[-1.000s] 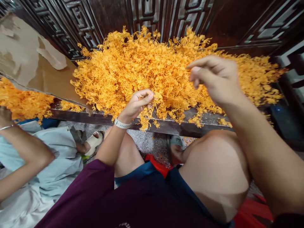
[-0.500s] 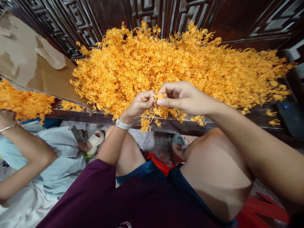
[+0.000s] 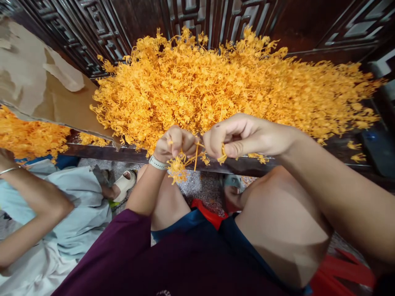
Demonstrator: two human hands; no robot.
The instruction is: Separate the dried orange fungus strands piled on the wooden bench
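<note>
My left hand (image 3: 176, 143), with a pale watch at its wrist, is closed on a small bunch of orange plastic pieces (image 3: 178, 168) that hangs below its fingers. Close beside it, my right hand (image 3: 247, 137) is closed too, pinching an orange plastic piece (image 3: 222, 155) whose curled end shows by the thumb. Thin orange strands bridge the gap between the hands. Behind both hands spreads a big pile of orange plastic pieces (image 3: 200, 86), thin stems with several prongs each. How the held pieces join is hidden by the fingers.
The pile lies on a dark wooden bench (image 3: 135, 158) with a carved lattice back (image 3: 191, 18). A torn cardboard sheet (image 3: 77, 102) divides it from another orange pile (image 3: 33, 133) at left. A co-worker's arm (image 3: 40, 197) is near that pile. A red stool (image 3: 342, 269) shows below.
My hands have moved apart and slightly down toward me, the left one turning over. A bunch of orange pieces now dangles from my left hand, with strands stretched between the hands.
</note>
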